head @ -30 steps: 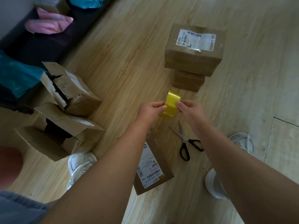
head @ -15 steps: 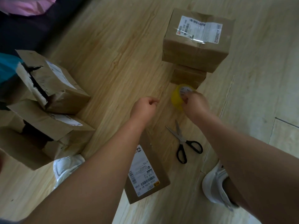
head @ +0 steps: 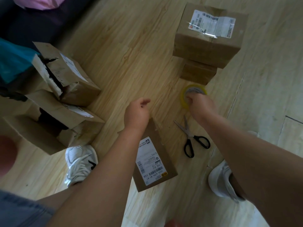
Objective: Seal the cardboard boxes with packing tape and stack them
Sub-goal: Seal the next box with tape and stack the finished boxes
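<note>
- Tape roll (head: pixel 194 91): yellow, centre right, low against the floor (head: pixel 131 54) beside the foot of the stack. The right hand (head: pixel 202 106) has its fingers hooked into the core and grips it, probably to keep it within reach.
- Left hand (head: pixel 136 112): centre, fingers loosely curled and holding nothing, above the flat box's far end.
- Flat box (head: pixel 164 145): lower centre. Label reads "G795" and "2526 G795 91 A1".
- Stacked boxes (head: pixel 205 46): upper right, two high. Barcoded label, print unreadable.
- Scissors (head: pixel 191 140): right of the flat box, handy for cutting.
- Open boxes (head: pixel 54 112): left, flaps up, apparently unsealed.
</note>
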Demonstrator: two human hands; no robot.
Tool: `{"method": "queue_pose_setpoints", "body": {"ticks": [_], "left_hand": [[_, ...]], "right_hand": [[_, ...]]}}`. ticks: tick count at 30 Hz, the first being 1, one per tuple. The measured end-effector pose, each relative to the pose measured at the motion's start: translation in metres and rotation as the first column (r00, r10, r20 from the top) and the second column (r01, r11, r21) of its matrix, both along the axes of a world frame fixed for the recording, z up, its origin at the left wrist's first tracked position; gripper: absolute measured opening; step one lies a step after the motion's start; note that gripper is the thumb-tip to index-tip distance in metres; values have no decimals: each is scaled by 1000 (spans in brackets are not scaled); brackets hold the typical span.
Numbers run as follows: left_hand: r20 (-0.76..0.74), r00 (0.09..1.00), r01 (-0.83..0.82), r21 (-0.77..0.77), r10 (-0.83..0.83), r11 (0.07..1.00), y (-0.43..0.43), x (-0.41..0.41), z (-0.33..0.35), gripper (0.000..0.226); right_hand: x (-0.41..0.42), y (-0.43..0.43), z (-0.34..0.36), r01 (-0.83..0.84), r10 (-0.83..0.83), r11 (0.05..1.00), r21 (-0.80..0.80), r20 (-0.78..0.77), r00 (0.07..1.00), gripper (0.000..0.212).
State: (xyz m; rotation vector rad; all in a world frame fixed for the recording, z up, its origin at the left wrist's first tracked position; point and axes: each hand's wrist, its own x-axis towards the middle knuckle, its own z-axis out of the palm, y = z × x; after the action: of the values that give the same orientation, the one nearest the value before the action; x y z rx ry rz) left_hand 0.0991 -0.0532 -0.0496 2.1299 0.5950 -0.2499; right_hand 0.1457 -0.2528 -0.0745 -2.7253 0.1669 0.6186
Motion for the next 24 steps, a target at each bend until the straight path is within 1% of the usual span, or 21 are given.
{"method": "queue_pose_setpoints", "body": {"ticks": [2,4,7,8,9,11,12,14,17,19,21,22,24], "left_hand": [[38,999,15,110,-20,994,7,-19,-1,33],[63,997,25,242,-41,970,10,-41,-4,34],[112,990,45,364,-91,930,12,-71,-12,28],[92,987,83,393,-129,916,12,-80,-15,30],[42,983,146,412,-179,899,14,-88,-18,35],[-103,949,313,421,-298,851,14,-99,-26,50],[-166,920,391,420,-355,819,16,-103,-30,55],[-238,870,493,416,-432,764,19,-108,-36,59],[-274,840,542,409,-468,735,24,-109,-41,59],[-284,838,546,410,-466,731,24,-108,-43,59],[-300,834,551,408,-463,728,23,-108,-44,59],[-312,829,558,405,-464,725,23,-107,-45,59],[-334,821,567,391,-462,725,22,-107,-45,59]], "right_hand": [[-16,13,14,74,-81,982,175,33,996,39],[-38,28,23,76,-102,960,269,84,991,34],[-70,43,16,65,-107,932,357,99,989,27],[-79,47,12,69,-112,927,368,99,989,26],[-87,52,9,52,-101,930,365,119,988,25],[-98,63,6,-23,-30,950,310,164,986,28],[-101,69,5,-59,11,957,285,165,986,31],[-105,79,2,-90,58,960,267,124,991,38],[-103,86,2,-51,38,958,283,52,998,46],[-100,86,2,42,-31,931,362,-38,999,48],[-99,83,-1,157,-112,883,443,-127,986,50],[-100,82,-2,184,-130,866,465,-145,981,50],[-102,81,-5,199,-139,861,468,-161,977,46]]}}
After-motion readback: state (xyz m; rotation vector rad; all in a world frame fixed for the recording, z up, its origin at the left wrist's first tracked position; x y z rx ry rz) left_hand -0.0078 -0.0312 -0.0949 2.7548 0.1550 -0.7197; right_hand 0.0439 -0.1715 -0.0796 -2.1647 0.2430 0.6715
